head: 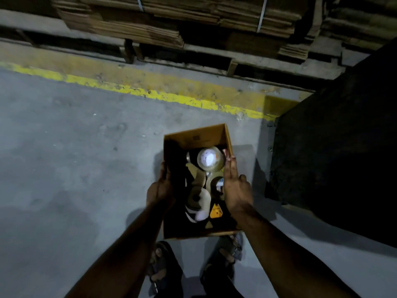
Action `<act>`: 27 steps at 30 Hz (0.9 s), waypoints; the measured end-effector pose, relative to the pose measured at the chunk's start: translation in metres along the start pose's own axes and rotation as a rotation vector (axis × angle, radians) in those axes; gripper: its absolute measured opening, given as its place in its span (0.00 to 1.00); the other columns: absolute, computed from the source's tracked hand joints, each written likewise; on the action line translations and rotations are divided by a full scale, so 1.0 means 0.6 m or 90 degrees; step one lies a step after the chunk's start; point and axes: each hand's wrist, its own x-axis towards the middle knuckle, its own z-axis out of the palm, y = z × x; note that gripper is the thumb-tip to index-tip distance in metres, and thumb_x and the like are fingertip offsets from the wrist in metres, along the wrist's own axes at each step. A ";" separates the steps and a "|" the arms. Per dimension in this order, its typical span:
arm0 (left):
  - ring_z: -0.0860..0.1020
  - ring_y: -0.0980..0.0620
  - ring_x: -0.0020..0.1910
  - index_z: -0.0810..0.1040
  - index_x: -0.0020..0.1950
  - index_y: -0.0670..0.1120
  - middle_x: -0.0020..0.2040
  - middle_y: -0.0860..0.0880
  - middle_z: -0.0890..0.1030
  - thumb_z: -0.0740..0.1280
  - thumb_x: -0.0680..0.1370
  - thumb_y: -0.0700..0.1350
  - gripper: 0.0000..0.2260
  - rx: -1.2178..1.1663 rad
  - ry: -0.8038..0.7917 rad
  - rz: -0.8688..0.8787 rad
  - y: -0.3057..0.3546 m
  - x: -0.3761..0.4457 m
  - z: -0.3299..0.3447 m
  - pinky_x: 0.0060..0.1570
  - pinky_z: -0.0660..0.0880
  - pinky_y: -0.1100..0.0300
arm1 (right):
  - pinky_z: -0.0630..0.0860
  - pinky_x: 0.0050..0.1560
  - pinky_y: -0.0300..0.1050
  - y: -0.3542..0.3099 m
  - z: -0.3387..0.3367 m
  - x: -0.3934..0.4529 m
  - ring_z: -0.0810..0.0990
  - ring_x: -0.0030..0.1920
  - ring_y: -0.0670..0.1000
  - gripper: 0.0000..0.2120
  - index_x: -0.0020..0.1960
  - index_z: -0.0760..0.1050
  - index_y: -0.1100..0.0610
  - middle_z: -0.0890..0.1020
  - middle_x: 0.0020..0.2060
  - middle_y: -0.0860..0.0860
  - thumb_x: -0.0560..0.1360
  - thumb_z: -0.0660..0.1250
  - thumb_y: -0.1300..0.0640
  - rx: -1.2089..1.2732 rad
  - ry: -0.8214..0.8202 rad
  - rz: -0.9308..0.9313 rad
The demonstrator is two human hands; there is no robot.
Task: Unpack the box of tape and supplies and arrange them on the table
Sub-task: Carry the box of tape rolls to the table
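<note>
Grey concrete floor (pixel 75 158) filled most of the view, crossed by a worn yellow line (pixel 150 93), with bundled flat cardboard (pixel 171 22) stacked on pallets along the far side and a large dark mass (pixel 343 136) at the right that could not be identified; no surface for laying things out was in view. An open cardboard box (pixel 194 137) was held above the floor, in front of the person's sandalled feet (pixel 163 261). The left hand (pixel 161 186) lay against the box's left wall, and its grip appeared pressed flat to the outside, fingers wrapping the rim. The right hand (pixel 235 190) lay along the right wall with fingers straight and together, spread along the rim and not curled under it. Inside, a clear tape roll (pixel 209 158) sat uppermost at the far end, a second roll (pixel 216 183) beside the right hand, a white-and-tan roll (pixel 199 203) nearer, and a yellow label or tag (pixel 216 211) at the near end; the remaining contents were too dark to name. Nothing had yet been unpacked. In my judgement the hold was by side pressure only, with no support seen beneath; should that pressure slacken or the walls bow inward, the box could slip and drop toward the feet. The loosely piled rolls could shift and tip the load. Poor lighting raised the chance of a misstep.
</note>
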 end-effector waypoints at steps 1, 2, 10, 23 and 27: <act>0.79 0.35 0.58 0.37 0.79 0.54 0.81 0.49 0.43 0.58 0.78 0.58 0.37 -0.013 -0.011 0.002 -0.009 -0.015 -0.008 0.53 0.76 0.46 | 0.73 0.33 0.44 -0.006 -0.026 -0.011 0.79 0.41 0.55 0.35 0.77 0.59 0.63 0.62 0.77 0.59 0.71 0.64 0.66 -0.011 0.010 -0.009; 0.77 0.36 0.61 0.38 0.79 0.54 0.81 0.49 0.46 0.56 0.77 0.60 0.38 -0.026 -0.027 0.005 -0.018 -0.033 -0.016 0.57 0.75 0.45 | 0.73 0.32 0.43 -0.012 -0.049 -0.024 0.80 0.40 0.54 0.35 0.75 0.65 0.62 0.68 0.74 0.59 0.68 0.68 0.64 -0.033 0.017 -0.024; 0.82 0.48 0.57 0.67 0.74 0.51 0.76 0.46 0.66 0.64 0.75 0.64 0.30 -0.085 -0.060 0.067 0.003 -0.315 -0.180 0.57 0.78 0.52 | 0.76 0.54 0.51 -0.008 -0.289 -0.232 0.74 0.63 0.60 0.35 0.79 0.48 0.62 0.52 0.79 0.61 0.75 0.56 0.66 0.027 -0.058 -0.073; 0.68 0.43 0.73 0.49 0.80 0.48 0.80 0.49 0.50 0.69 0.67 0.48 0.46 0.081 0.154 0.280 0.273 -0.819 -0.683 0.63 0.72 0.54 | 0.76 0.58 0.50 0.140 -0.837 -0.629 0.77 0.62 0.61 0.38 0.78 0.54 0.57 0.59 0.78 0.54 0.71 0.64 0.67 0.239 0.206 -0.016; 0.61 0.48 0.76 0.50 0.80 0.50 0.80 0.53 0.49 0.71 0.69 0.35 0.45 0.086 0.242 0.371 0.387 -0.888 -0.732 0.68 0.68 0.57 | 0.75 0.63 0.52 0.246 -0.921 -0.709 0.76 0.66 0.60 0.37 0.76 0.60 0.58 0.64 0.76 0.53 0.70 0.68 0.66 0.293 0.308 0.002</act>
